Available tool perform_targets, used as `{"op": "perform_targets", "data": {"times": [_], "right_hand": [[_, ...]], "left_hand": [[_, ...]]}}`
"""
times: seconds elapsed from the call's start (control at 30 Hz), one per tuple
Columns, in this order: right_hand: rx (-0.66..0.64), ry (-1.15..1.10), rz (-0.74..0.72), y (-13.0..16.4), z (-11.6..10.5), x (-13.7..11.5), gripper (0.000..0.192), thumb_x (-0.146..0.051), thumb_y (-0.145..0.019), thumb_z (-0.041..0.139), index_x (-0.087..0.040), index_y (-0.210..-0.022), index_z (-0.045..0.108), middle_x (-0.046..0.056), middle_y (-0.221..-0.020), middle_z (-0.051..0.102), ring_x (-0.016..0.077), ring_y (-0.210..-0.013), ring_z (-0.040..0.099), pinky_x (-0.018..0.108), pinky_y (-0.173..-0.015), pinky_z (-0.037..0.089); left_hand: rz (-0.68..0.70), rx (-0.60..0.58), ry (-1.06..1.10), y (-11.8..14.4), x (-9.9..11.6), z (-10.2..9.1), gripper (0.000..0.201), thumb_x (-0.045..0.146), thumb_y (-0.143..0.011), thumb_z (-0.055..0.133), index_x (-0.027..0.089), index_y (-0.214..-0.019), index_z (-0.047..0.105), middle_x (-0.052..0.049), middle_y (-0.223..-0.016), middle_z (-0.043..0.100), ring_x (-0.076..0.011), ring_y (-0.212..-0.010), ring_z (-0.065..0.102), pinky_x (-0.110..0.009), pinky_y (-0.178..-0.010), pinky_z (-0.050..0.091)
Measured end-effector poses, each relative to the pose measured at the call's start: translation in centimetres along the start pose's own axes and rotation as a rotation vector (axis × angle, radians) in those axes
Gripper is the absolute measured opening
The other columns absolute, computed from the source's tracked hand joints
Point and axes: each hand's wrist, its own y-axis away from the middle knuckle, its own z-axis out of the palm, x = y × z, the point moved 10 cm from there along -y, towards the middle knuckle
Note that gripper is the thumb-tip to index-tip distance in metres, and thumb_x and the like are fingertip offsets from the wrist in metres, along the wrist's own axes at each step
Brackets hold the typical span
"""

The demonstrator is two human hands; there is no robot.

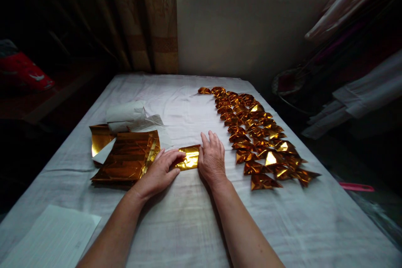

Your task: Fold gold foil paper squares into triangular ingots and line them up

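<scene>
The folded gold foil sheet (189,158) lay flat on the white cloth (194,226), pinned between my two hands. My left hand (158,173) rested on its near left end, fingers stretched out and pressing down rather than curled around anything. My right hand (212,159) lay palm down against its right end, fingers straight and spread a little, not gripping.

I judged the sheet to be very light and thin, the kind of metallic paper that holds a crease sharply but tears or crumples if pinched hard. Its shiny face looked slippery against the cloth, so flat pressure on the ends seemed the safer hold, with fingertips taking the edges only for lifting.

Just to the left of my left hand sat the stack of unfolded gold sheets (128,157), touching or nearly touching my knuckles, with pale wrapping paper (132,117) lying beyond it. To the right of my right hand, near but apart, ran the rows of folded gold pieces (257,138), overlapping one another away from me. Closer to me than my left forearm lay a white paper sheet (53,234).
</scene>
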Motion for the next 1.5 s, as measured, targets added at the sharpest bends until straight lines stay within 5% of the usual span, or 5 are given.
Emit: {"op": "perform_targets", "data": {"times": [0.2, 0.37, 0.73, 0.93, 1.5], "right_hand": [[-0.139, 0.026, -0.172, 0.9, 1.0, -3.0, 0.051, -0.032, -0.097, 0.047, -0.02, -0.145, 0.046, 0.014, -0.158, 0.033, 0.0304, -0.147, 0.023, 0.053, -0.117, 0.018], [-0.25, 0.088, -0.052, 1.5, 1.7, -1.9, 0.051, -0.038, -0.098, 0.045, -0.023, -0.147, 0.045, 0.016, -0.158, 0.032, 0.0335, -0.147, 0.024, 0.058, -0.114, 0.019], [-0.05, 0.056, -0.019, 2.0, -0.2, 1.6, 0.045, -0.025, -0.097, 0.039, -0.019, -0.14, 0.052, 0.017, -0.146, 0.049, 0.0306, -0.139, 0.039, 0.054, -0.112, 0.029], [0.008, -0.255, -0.306, 4.2, -2.7, -0.3, 0.031, -0.021, -0.09, 0.05, -0.022, -0.115, 0.067, 0.01, -0.134, 0.059, 0.0224, -0.126, 0.05, 0.04, -0.105, 0.04], [-0.107, -0.282, -0.336, 3.9, -2.3, -1.0, 0.022, -0.023, -0.085, 0.065, -0.026, -0.107, 0.069, 0.006, -0.117, 0.068, 0.0247, -0.109, 0.058, 0.04, -0.091, 0.043]], "left_hand": [[0.016, 0.005, 0.002, 0.0, 0.1, 0.0, 0.046, 0.016, -0.078, 0.053, 0.026, -0.122, 0.061, -0.005, -0.132, 0.064, -0.0259, -0.128, 0.054, -0.056, -0.12, 0.021], [0.019, -0.025, 0.036, 0.0, 0.0, -0.1, 0.051, 0.013, -0.077, 0.053, 0.026, -0.125, 0.061, -0.006, -0.135, 0.062, -0.0256, -0.131, 0.052, -0.055, -0.12, 0.02], [0.025, -0.071, 0.07, 0.2, -0.6, -0.1, 0.065, 0.009, -0.077, 0.046, 0.029, -0.138, 0.054, -0.002, -0.146, 0.053, -0.0241, -0.139, 0.044, -0.056, -0.121, 0.016], [-0.013, -0.05, 0.041, 0.0, -0.6, -0.2, 0.064, 0.01, -0.075, 0.042, 0.025, -0.136, 0.056, -0.004, -0.143, 0.056, -0.0243, -0.137, 0.047, -0.054, -0.122, 0.018], [0.224, 0.209, -0.252, 0.8, 2.7, -0.6, 0.01, 0.028, -0.09, 0.062, 0.025, -0.098, 0.068, -0.002, -0.11, 0.07, -0.0205, -0.106, 0.061, -0.051, -0.113, 0.027]]}}
